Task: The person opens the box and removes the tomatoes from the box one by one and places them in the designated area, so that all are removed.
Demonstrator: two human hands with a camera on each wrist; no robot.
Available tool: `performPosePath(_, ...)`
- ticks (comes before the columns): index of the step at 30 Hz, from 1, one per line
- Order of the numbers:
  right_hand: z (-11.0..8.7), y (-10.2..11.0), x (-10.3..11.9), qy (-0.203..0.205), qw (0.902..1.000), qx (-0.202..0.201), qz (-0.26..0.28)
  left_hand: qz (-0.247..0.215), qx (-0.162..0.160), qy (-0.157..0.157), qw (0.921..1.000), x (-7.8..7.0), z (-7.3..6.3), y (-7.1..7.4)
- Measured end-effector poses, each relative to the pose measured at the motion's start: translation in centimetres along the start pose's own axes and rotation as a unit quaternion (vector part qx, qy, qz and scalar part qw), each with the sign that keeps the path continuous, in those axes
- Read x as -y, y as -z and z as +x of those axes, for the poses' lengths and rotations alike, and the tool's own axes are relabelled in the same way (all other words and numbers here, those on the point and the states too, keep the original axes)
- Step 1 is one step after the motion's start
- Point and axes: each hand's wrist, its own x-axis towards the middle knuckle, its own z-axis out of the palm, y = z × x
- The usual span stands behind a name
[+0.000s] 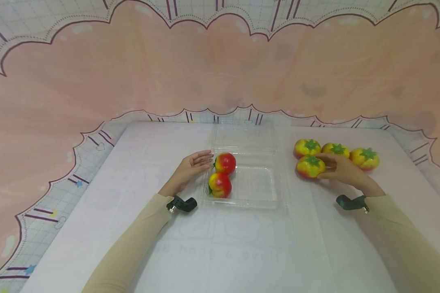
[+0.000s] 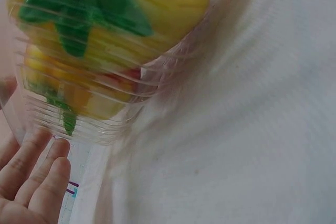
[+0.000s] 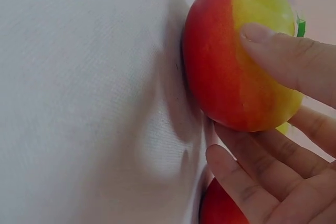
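A clear plastic clamshell box (image 1: 254,202) stands on the white table, its lid (image 1: 243,137) folded back away from me. Two red and yellow toy tomatoes, one farther (image 1: 225,163) and one nearer (image 1: 220,185), lie along its left side. My left hand (image 1: 188,170) is beside that side, its fingertips right at the ribbed wall in the left wrist view. To the right of the box, my right hand (image 1: 340,169) holds the front toy tomato (image 1: 309,166) of a group. Its thumb (image 3: 270,45) presses the yellow side, with the other fingers behind and below.
Three more toy tomatoes surround the right hand: one at the back left (image 1: 306,147), one behind the hand (image 1: 335,149), one at its right (image 1: 365,158). A patterned peach cloth (image 1: 220,73) hangs beyond the table's far edge.
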Motion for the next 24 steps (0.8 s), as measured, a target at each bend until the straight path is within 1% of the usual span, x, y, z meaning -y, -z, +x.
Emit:
performPosePath(14,0.07,-0.04,0.06,-0.013,0.9998,-0.01,0.012,0.004,0.001,0.0,1.0,-0.22,-0.04,-0.03)
performPosePath(20,0.16,-0.22,0.13,-0.011,0.9996,-0.011,0.022,0.003,0.003,-0.002,1.0,-0.22,-0.05,0.0)
performPosePath(24,0.18,-0.24,0.23,-0.011,0.9997,-0.009,0.02,0.002,0.002,0.0,1.0,-0.15,-0.04,0.01)
